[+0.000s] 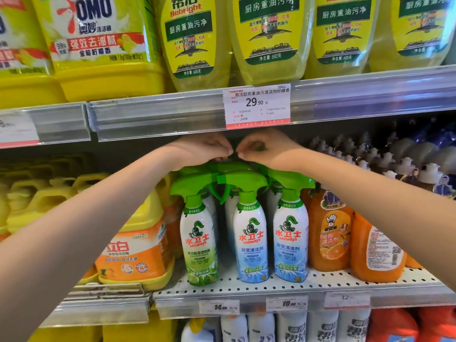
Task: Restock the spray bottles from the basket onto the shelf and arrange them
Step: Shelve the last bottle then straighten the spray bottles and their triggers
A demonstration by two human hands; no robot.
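Three white spray bottles with green trigger heads stand in a front row on the perforated middle shelf: a green-label one, then two blue-label ones. More of the same stand behind them. My left hand and my right hand reach in above the green heads, just under the upper shelf rail, knuckles almost touching. Both hands are curled over the tops of bottles in the back rows; their fingers are hidden, so I cannot see what each one grips. The basket is out of view.
Yellow and orange detergent jugs crowd the left of the spray bottles, orange floor-cleaner bottles the right. The upper shelf rail with a 29.90 price tag hangs right over my hands. Yellow bottles fill the top shelf; white bottles sit below.
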